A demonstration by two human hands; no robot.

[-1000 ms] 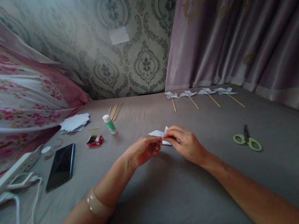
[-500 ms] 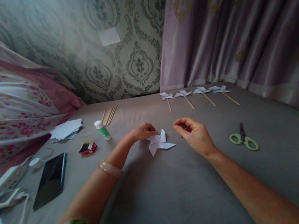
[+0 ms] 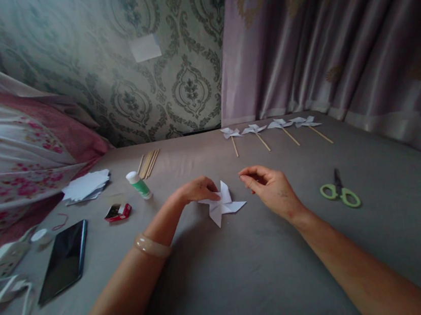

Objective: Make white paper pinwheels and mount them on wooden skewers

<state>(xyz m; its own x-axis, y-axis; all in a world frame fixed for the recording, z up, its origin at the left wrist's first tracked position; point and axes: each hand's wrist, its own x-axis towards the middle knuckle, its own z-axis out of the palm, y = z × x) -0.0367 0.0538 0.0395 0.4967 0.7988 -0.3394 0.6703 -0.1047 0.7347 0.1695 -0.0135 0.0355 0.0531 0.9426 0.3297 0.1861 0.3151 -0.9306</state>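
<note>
In the head view, a folded white paper pinwheel (image 3: pixel 222 206) lies flat on the grey cloth before me. My left hand (image 3: pixel 200 189) is closed on the blade at its upper left, thumb on top of the paper. To the right of it, and apart from the pinwheel, my right hand (image 3: pixel 265 184) hovers with thumb and index finger pinched together. A tiny dark speck shows at those fingertips, too small to name. No stick shows at this pinwheel.
Several pinwheels on sticks (image 3: pixel 257 131) lie along the back right, with green-handled scissors (image 3: pixel 341 193) nearer. Leftward are wooden sticks (image 3: pixel 150 163), a glue stick (image 3: pixel 139 185), a small red box (image 3: pixel 118 213), stacked paper (image 3: pixel 87 186), a phone (image 3: pixel 65 261) and a power strip (image 3: pixel 4 262).
My left thumb has come down farther onto the pinwheel, which has turned slightly. The right hand keeps its pinch beside it. The whole view has shifted a little.
</note>
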